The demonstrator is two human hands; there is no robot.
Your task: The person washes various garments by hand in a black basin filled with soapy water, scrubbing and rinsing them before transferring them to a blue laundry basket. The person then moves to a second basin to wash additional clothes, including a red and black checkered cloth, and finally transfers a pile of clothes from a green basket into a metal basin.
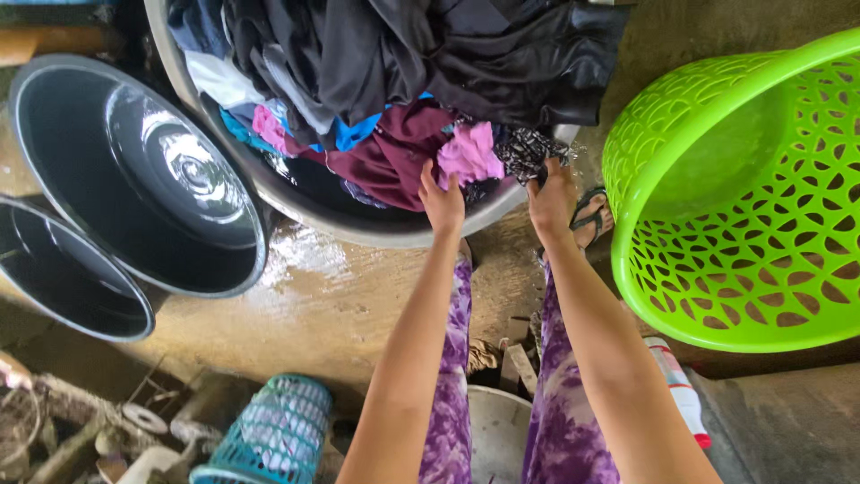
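Hands reach into a big metal basin (408, 235) full of wet clothes (403, 81): the left hand (442, 203) is closed on a pink cloth (468, 154) at the near edge of the heap, and the right hand (551, 199) is closed on a black-and-white patterned cloth (524, 150) just beside it — the fingertips are buried in the cloth and cannot be seen. The basin's top is cut off by the picture edge, and dark clothes hide most of what lies under them. A green basket (726, 269) stands at the right, cut off too, and two dark tubs (134, 179) sit at the left — one partly out of view.
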